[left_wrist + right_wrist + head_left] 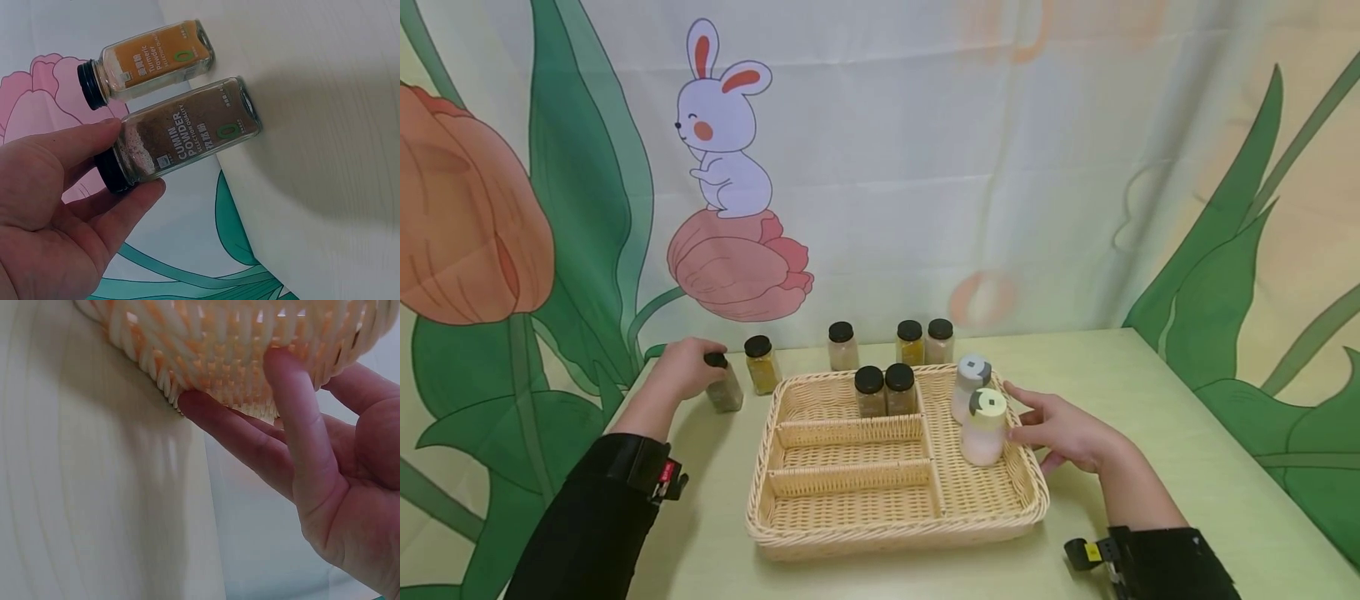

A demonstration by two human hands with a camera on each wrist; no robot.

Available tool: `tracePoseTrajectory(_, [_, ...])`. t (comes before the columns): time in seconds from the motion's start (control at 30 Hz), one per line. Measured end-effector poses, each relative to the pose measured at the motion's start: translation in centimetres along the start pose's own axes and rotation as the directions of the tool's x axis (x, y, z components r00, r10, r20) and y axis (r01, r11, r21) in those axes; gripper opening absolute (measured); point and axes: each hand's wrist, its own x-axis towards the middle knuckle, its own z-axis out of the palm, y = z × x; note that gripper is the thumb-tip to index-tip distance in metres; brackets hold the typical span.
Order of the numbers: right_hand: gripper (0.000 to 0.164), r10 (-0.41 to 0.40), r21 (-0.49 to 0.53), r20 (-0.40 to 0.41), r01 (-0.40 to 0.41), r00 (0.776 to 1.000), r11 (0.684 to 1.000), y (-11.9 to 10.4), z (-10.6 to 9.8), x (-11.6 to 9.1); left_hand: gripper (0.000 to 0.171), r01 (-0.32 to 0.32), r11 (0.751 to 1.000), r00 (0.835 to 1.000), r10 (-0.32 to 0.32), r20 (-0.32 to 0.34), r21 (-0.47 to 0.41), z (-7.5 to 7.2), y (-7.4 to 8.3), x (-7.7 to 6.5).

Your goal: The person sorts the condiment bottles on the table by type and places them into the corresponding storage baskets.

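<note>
At the left of the head view my left hand (688, 367) pinches the black lid of a spice jar (725, 392). In the left wrist view the cumin powder jar (187, 131) shows its label and brown powder; whether its base touches the table cannot be told. My right hand (1071, 429) holds the right side of the wicker basket (895, 533), thumb at the rim and fingertips against the outer wall (237, 369). Inside the right compartment stand a grey-capped bottle (967, 400) and a yellow-capped bottle (982, 442). Two black-lidded jars (870, 396) occupy the back left compartment.
A turmeric powder jar (763, 371) stands beside the held one. Behind the basket, near the table's back edge, are a pale jar (843, 350), a yellow jar (910, 346) and another pale jar (939, 346). A printed curtain (880, 167) hangs behind the table (1097, 367).
</note>
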Motion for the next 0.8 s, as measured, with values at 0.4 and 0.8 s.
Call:
tracePoseTrajectory(0.4, [0.092, -0.003, 0.005, 0.001, 0.003, 1.0, 1.0, 0.0, -0.1, 0.0, 0.052, -0.008, 1.0, 1.0, 0.008, 0.001, 0.005, -0.6, -0.2, -0.1])
tracePoseTrajectory(0.8, [0.091, -0.011, 0.006, 0.009, 0.011, 1.0, 1.0, 0.1, 0.0, 0.0, 0.053, -0.022, 1.0, 1.0, 0.022, 0.003, 0.002, -2.0, 0.2, -0.5])
